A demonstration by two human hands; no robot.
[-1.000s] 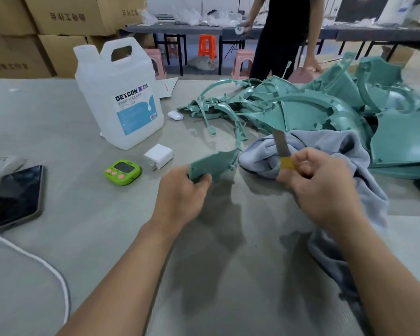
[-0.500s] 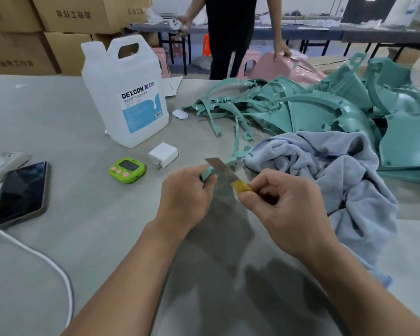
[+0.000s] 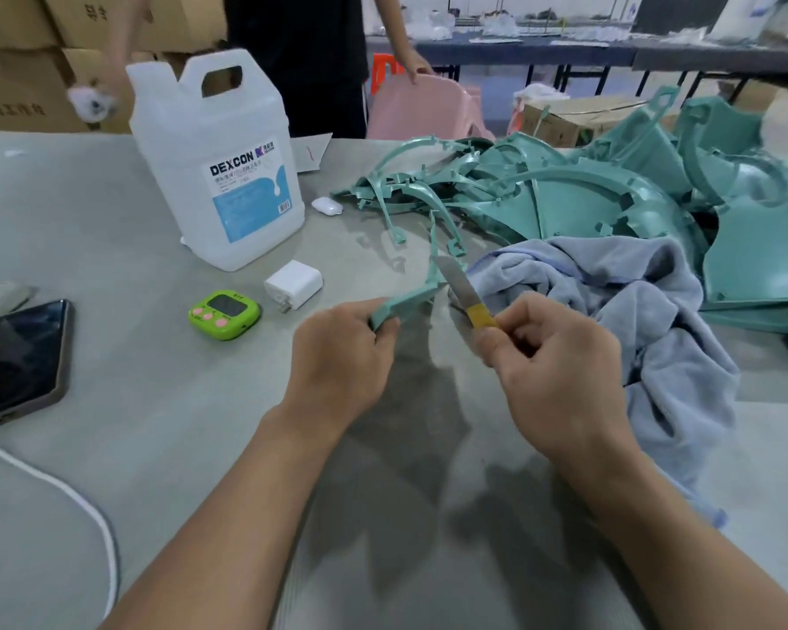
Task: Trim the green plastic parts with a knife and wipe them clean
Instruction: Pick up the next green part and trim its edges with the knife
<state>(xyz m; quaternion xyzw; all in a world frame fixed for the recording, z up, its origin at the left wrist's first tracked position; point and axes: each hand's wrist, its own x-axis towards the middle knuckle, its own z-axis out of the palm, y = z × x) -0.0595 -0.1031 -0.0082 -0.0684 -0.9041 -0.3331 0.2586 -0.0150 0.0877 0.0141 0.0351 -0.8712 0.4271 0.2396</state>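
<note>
glossy plastic green part (image 3: 410,302); metal knife (image 3: 458,284), soft cloth (image 3: 610,302)

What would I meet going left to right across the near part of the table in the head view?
Phone → green timer → white charger → left hand → green part it holds → knife → right hand.

jug (image 3: 219,161) left of parts pile (image 3: 587,197), cloth (image 3: 610,306) before pile

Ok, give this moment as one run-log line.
step: trimming | left hand: grips green part | right hand: grips knife, blade near part | cloth: on table
</note>
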